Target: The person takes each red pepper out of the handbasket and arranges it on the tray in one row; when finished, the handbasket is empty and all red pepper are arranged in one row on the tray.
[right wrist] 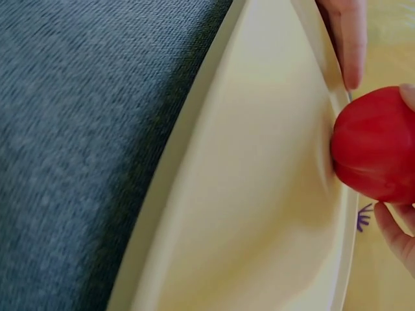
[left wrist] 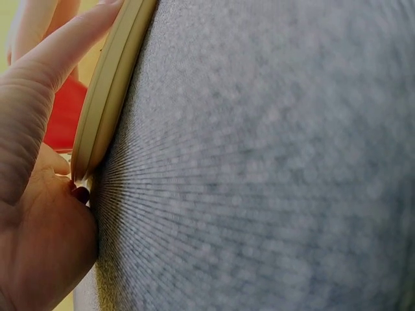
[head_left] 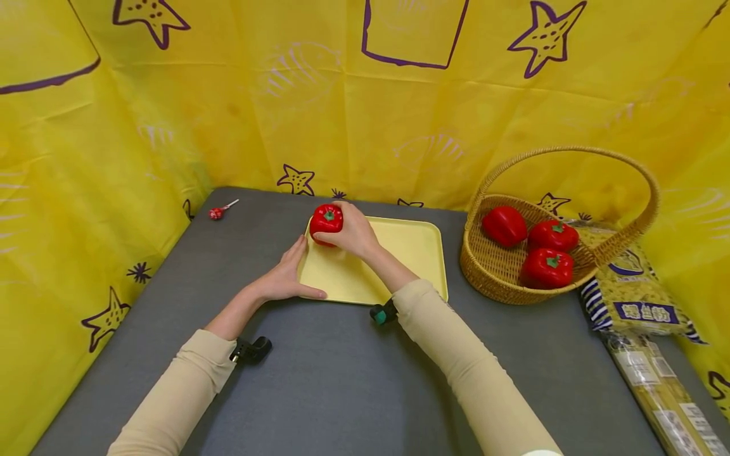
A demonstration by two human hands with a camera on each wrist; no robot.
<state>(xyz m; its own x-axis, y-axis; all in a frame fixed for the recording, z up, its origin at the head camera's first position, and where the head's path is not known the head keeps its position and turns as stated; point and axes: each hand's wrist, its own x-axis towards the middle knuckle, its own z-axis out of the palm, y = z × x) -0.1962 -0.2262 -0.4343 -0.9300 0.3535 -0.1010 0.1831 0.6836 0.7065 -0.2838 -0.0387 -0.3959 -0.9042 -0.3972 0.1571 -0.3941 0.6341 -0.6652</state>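
Note:
A red bell pepper (head_left: pixel 326 223) with a green stem is at the far left corner of a pale yellow tray (head_left: pixel 402 253). My right hand (head_left: pixel 355 233) grips it from the right, thumb on the near side and fingers behind. In the right wrist view, the pepper (right wrist: pixel 376 146) appears by the tray's rim (right wrist: pixel 350 259); whether it touches the tray is unclear. Along the tray's left edge lies my left hand (head_left: pixel 281 278), fingers straight and thumb stretched to the near rim. The left wrist view shows that thumb (left wrist: pixel 55 68) against the rim (left wrist: pixel 107 97).
A wicker basket (head_left: pixel 495 285) with a tall handle holds three red bell peppers (head_left: pixel 546 268) at the right. Beside it lie a yellow food bag (head_left: pixel 644 291) and a long clear-wrapped pack (head_left: pixel 664 392). A wrapped lollipop (head_left: pixel 216 213) lies far left. Yellow cloth (head_left: pixel 376 126) hangs behind.

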